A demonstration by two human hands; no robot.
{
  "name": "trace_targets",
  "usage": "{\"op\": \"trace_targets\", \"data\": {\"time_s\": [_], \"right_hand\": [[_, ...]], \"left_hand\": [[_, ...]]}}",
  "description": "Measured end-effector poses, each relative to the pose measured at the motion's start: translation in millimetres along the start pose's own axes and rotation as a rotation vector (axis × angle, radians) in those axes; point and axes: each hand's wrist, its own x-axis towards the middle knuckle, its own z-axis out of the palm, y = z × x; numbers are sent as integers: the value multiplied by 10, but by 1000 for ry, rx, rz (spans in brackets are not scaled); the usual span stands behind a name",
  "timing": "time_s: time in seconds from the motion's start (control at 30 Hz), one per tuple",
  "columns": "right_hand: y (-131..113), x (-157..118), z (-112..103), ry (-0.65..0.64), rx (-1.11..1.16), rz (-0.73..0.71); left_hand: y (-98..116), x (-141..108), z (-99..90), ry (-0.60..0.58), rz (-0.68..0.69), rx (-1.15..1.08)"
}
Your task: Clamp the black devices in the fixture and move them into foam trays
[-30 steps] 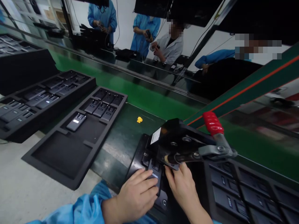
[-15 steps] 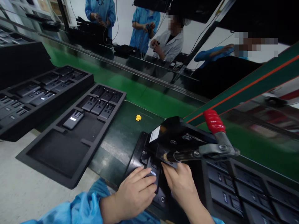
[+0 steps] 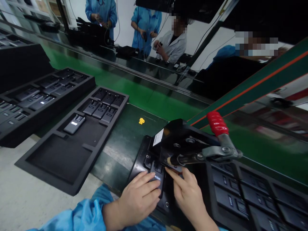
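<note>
A dark device with a "Riton" label lies in the black clamp fixture near the bottom centre. My left hand rests on its lower left side, with the fingers laid over its edge. At the device's upper right is my right hand, its index finger stretched to the fixture just under the plunger and the thumb side hidden. The clamp's red handle stands raised at the right.
A black tray at the left holds several devices; another tray lies beyond it. More devices fill a tray at the right. A yellow scrap sits on the green bench. People in blue and white coats work behind.
My right hand's index finger has shifted slightly left at the fixture, and its fingers have spread more. My left hand stays on the device. The view has shifted slightly.
</note>
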Motion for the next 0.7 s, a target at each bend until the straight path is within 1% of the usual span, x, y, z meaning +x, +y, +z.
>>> {"op": "trace_targets", "data": {"time_s": [0.07, 0.13, 0.23, 0.33, 0.4, 0.53, 0.6, 0.63, 0.7], "right_hand": [[7, -19, -6, -12, 71, 63], [1, -27, -10, -7, 89, 82], [-33, -7, -9, 23, 4, 29], [-61, 8, 7, 39, -55, -2], [-62, -7, 29, 31, -7, 38], [-33, -56, 40, -4, 182, 179], [-8, -41, -35, 2, 233, 219], [8, -14, -106, 19, 248, 233], [40, 85, -303, 103, 257, 285]], "left_hand": [[0, -3, 8, 1, -2, -1], [1, -6, 13, 16, -4, -10], [1, -3, 13, 28, -5, -23], [-2, 6, 0, 3, 7, -20], [-5, 14, -12, -9, 8, -24], [-6, 19, -20, -27, 2, -41], [-4, 15, -13, -27, 0, -43], [-3, 13, -8, -25, -1, -40], [-2, 13, -2, -21, 10, -27]]}}
